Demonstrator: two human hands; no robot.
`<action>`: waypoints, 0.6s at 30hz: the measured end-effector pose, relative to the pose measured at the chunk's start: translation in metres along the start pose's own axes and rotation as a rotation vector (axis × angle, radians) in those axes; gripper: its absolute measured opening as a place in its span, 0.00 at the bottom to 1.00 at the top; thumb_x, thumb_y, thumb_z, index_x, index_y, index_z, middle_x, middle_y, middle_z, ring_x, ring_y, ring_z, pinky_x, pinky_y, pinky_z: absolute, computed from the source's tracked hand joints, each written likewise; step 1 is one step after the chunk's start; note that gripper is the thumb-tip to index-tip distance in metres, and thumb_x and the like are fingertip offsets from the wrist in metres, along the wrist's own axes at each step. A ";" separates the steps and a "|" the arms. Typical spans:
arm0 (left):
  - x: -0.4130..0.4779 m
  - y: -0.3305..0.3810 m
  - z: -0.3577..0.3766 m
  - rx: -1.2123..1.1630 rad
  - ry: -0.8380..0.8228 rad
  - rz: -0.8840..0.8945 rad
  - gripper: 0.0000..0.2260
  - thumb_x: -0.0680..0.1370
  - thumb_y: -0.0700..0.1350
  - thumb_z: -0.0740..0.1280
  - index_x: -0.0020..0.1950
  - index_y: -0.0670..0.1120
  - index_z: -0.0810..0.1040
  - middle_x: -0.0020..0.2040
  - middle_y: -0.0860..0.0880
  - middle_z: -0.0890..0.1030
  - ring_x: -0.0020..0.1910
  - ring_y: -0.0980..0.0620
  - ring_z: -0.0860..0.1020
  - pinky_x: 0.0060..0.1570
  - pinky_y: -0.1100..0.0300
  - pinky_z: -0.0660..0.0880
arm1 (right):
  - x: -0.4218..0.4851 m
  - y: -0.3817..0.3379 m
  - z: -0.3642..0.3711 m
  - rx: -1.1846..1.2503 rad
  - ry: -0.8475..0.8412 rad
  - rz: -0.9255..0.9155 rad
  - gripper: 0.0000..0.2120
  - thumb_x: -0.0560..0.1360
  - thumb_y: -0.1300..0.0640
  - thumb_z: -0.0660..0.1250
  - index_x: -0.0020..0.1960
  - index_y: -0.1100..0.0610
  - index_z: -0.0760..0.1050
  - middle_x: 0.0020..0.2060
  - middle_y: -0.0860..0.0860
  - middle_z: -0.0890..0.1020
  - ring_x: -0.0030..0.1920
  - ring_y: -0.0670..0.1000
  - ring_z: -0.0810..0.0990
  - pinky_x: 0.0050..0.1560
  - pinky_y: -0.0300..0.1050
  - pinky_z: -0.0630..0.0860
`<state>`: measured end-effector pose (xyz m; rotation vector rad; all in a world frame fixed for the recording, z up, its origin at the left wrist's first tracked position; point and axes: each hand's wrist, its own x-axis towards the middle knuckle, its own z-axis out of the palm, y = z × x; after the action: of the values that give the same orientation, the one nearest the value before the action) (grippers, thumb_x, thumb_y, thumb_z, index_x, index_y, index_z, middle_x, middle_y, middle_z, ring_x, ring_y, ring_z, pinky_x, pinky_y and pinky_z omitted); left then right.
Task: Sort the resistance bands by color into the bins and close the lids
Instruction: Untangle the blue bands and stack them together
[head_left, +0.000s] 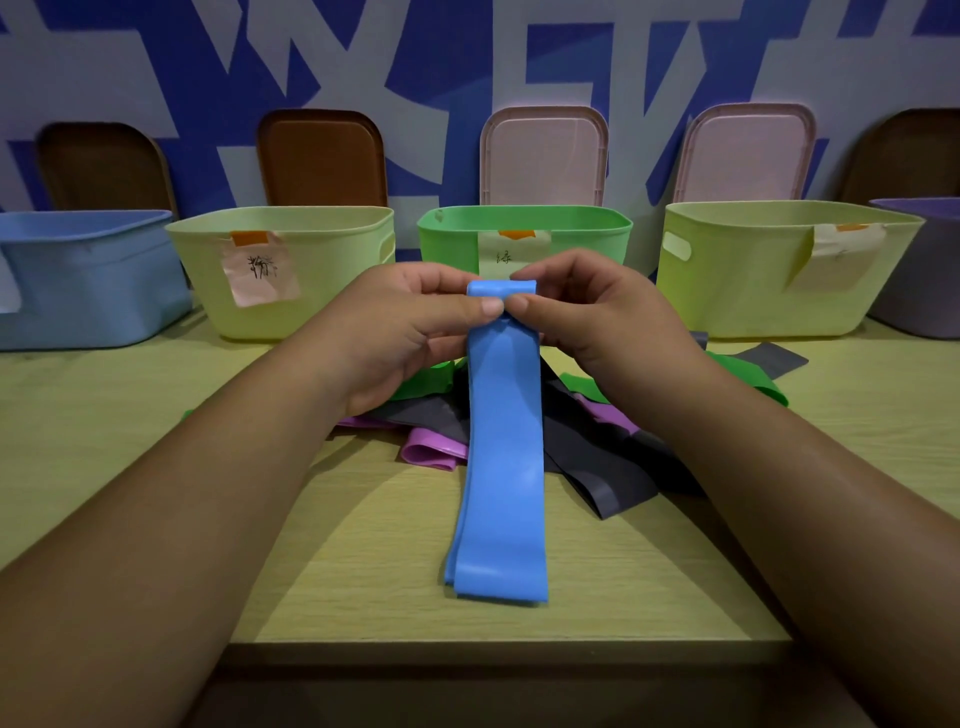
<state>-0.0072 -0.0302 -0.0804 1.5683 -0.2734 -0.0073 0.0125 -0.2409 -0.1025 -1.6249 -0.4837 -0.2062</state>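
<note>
A pale wooden worktop (156, 395) stretches under both arms. Beyond the grips stands a row of five open bins: a blue bin (93, 280) far to the left, a yellow-green bin (332, 270), a green bin (452, 239) straight behind the grips, a second yellow-green bin (753, 280) and a purple bin (914, 280) at far right. Five lids lean on the blue-and-grey wall behind them, three brown lids (322, 156) and two pink lids (543, 156).

The left grip (410, 338) and the right grip (597, 322) meet, thumbs tip to tip, each pinching the folded top end of a blue resistance band (504, 467). The band is a wide, smooth, flat loop, doubled over. It hangs from the grips toward the person, its lower end on the worktop.

Below and behind the grips lies a loose pile: dark grey bands (587, 462), purple bands (431, 449) and green bands (748, 376), overlapping one another.

A paper label (511, 254) on the green bin, just above the grips, reads "绿". The pink label (260, 270) on the left yellow-green bin bears handwriting too smudged to read. The curled label (836, 254) on the right one is not legible.
</note>
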 end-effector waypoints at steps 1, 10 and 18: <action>0.000 0.001 0.000 -0.009 0.000 0.001 0.14 0.79 0.39 0.75 0.64 0.37 0.83 0.58 0.41 0.88 0.58 0.46 0.87 0.56 0.58 0.84 | 0.000 0.001 0.000 0.009 -0.004 -0.001 0.09 0.78 0.60 0.78 0.57 0.56 0.84 0.53 0.66 0.85 0.49 0.56 0.87 0.50 0.42 0.83; -0.001 -0.001 0.001 0.066 0.056 0.042 0.13 0.78 0.34 0.74 0.63 0.40 0.82 0.52 0.45 0.89 0.52 0.50 0.88 0.48 0.63 0.83 | 0.000 0.002 0.001 0.006 -0.069 0.011 0.11 0.78 0.66 0.76 0.57 0.55 0.82 0.53 0.62 0.86 0.51 0.52 0.87 0.55 0.47 0.85; 0.000 -0.002 0.000 0.080 0.058 0.112 0.15 0.75 0.31 0.76 0.59 0.42 0.82 0.52 0.45 0.88 0.52 0.49 0.88 0.48 0.62 0.83 | 0.002 0.008 0.002 0.028 -0.036 0.070 0.09 0.82 0.52 0.74 0.57 0.56 0.86 0.53 0.60 0.88 0.58 0.65 0.87 0.62 0.67 0.83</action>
<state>-0.0067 -0.0298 -0.0823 1.6274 -0.3190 0.1375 0.0174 -0.2389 -0.1090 -1.6178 -0.4543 -0.1178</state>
